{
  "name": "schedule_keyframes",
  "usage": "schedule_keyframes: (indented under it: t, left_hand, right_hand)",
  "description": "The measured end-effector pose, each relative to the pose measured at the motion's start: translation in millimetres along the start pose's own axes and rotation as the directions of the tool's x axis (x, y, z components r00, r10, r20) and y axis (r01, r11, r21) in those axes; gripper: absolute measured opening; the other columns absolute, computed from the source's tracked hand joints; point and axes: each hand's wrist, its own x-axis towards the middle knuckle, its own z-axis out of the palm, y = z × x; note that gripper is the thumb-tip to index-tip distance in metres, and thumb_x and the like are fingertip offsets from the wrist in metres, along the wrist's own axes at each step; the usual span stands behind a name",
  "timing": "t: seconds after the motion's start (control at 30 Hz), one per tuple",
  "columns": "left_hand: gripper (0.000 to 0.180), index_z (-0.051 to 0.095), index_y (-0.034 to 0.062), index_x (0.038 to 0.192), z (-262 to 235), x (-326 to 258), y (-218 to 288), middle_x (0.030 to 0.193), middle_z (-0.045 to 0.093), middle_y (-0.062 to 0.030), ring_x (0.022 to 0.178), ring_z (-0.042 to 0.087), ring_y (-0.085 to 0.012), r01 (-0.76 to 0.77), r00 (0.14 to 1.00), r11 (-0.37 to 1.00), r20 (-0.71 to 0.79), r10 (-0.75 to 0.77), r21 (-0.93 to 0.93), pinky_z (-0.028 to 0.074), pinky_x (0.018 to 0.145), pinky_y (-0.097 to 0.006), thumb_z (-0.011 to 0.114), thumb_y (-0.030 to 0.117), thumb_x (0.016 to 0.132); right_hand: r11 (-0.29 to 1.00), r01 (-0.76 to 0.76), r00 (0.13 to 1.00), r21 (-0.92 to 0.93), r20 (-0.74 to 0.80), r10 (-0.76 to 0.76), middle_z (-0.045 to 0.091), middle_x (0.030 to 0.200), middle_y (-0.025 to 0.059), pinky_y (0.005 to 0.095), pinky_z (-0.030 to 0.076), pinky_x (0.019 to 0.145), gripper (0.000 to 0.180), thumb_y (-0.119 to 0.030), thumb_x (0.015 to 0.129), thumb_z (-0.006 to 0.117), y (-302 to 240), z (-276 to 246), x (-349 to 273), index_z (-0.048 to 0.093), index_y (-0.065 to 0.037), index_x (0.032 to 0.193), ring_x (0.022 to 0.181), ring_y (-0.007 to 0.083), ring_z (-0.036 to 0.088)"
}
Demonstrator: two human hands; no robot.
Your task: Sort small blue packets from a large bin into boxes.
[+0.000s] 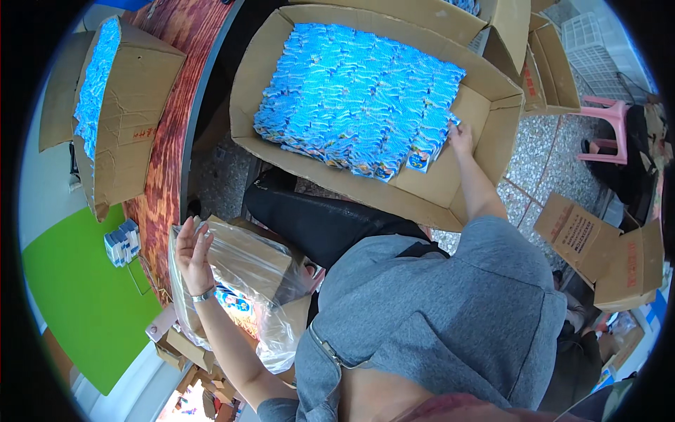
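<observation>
The right hand (462,138) reaches inside the big carton (485,116), its fingers bent and their tips against the edge of the blue packets (365,98); whether they pinch one, I cannot tell. These packets stand in tight rows across most of the big carton, leaving bare cardboard along its right side and near right corner. The left hand (192,257) is raised off the big carton's near left corner, fingers loosely spread and holding nothing. Just below that hand is a box lined with a clear plastic bag (281,337); a printed blue-and-white piece shows inside, though the film blurs the rest.

Well left of the big carton, a brown carton (133,119) rests on the red-grained table (165,183), its opening full of shiny blue packets. Directly beyond the big carton's far right edge, another open carton (552,67) stands near a white plastic crate (594,46). Right of the big carton, toward the person, lies a carton with spread flaps (629,267).
</observation>
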Motion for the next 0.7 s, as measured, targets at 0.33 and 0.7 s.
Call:
schedule_keyframes:
  t: [0.33,0.7]
  left_hand:
    - [0.043,0.046,-0.0001,0.135,-0.8,-4.7,7.8,0.13,0.055,-0.0109,0.116,0.057,-0.0231,0.03,0.999,0.999,-0.044,-0.029,0.031,0.052,0.092,-0.033,0.056,0.001,0.093]
    - [0.043,0.048,-0.0009,0.133,-1.0,-11.6,17.4,0.13,0.055,-0.0131,0.117,0.057,-0.0246,-0.035,0.999,0.999,-0.031,0.036,0.02,0.051,0.092,-0.033,0.058,0.001,0.092]
  right_hand:
    - [0.977,0.158,0.971,0.147,0.158,-0.18,0.063,0.085,0.0031,0.0264,0.045,0.056,0.018,-0.01,0.095,0.054,9.1,37.2,8.4,0.058,-0.005,0.111,0.067,0.011,0.056]
    - [0.914,0.404,0.911,0.052,0.065,-0.406,0.067,0.086,0.005,0.027,0.05,0.071,0.018,-0.015,0.094,0.058,-76.6,-41.4,-19.9,0.061,-0.005,0.109,0.078,0.0097,0.062]
